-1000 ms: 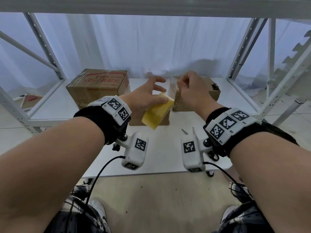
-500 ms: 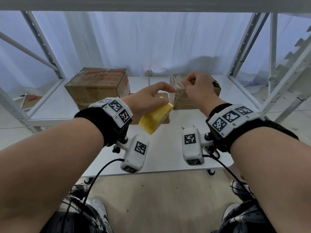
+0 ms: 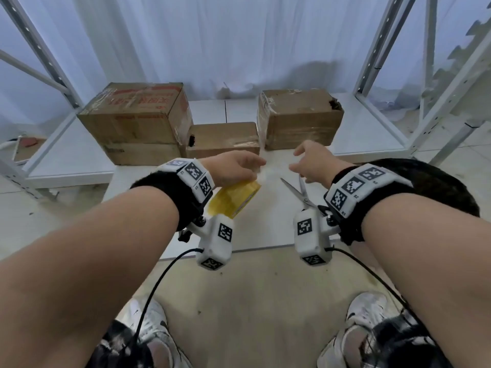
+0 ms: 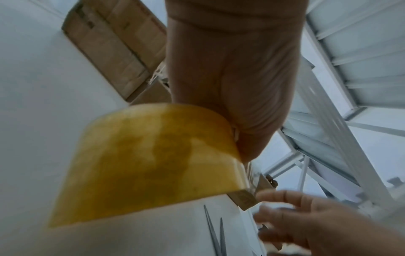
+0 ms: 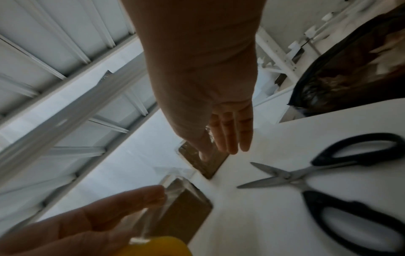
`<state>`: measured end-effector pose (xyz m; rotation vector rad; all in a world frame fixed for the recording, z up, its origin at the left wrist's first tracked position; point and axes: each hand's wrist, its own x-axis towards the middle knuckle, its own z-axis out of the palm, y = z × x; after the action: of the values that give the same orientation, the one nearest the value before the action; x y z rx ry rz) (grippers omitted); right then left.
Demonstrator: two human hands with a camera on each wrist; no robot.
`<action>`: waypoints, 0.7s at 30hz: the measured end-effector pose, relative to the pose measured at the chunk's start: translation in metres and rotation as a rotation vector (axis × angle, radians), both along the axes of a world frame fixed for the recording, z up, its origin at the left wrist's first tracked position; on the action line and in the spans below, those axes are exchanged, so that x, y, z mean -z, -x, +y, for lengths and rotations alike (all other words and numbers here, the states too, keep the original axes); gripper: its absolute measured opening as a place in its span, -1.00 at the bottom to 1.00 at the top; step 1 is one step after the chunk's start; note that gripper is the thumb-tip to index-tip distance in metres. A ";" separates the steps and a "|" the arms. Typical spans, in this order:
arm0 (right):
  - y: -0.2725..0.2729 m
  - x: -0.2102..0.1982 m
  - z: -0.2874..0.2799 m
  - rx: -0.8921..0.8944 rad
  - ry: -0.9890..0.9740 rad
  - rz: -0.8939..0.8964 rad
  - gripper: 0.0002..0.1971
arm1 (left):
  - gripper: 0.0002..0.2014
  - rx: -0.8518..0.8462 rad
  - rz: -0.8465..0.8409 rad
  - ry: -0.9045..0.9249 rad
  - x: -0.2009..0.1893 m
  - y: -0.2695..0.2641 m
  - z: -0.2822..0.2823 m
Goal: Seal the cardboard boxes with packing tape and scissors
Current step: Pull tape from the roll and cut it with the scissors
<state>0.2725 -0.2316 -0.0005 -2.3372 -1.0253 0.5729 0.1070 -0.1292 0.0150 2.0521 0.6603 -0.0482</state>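
Note:
My left hand grips a yellow packing tape roll just above the white table. A clear tape end hangs at its fingertips. To the right, my right hand hovers with straight fingers and holds nothing. Black-handled scissors lie with blades apart on the table below it, handles toward me. A large cardboard box, a small one and a third stand behind. The roll fills the left wrist view.
White metal shelf posts rise at the right and at the left, with a white curtain behind the boxes. A low white shelf extends to the left. A dark bag sits right of the table.
Both hands have dropped from in front of the boxes toward the table. My right hand has let go of the pulled tape end and spread out above the scissors.

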 end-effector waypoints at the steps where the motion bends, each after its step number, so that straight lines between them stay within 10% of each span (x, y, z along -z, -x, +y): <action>1: 0.000 0.007 -0.005 -0.027 0.081 -0.028 -0.74 | -0.54 -0.017 -0.009 0.013 0.007 0.000 -0.001; 7: 0.000 0.049 -0.031 -0.031 0.499 -0.220 -0.75 | -0.56 -0.123 -0.131 0.087 0.026 -0.002 -0.006; 21: 0.010 0.054 -0.041 -0.031 0.516 -0.150 -0.39 | -0.56 -0.144 -0.172 0.016 0.031 0.006 -0.006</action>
<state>0.2628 -0.2722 -0.0541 -2.8532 -1.0790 0.7559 0.1014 -0.1353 -0.0162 1.9619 0.6947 0.2038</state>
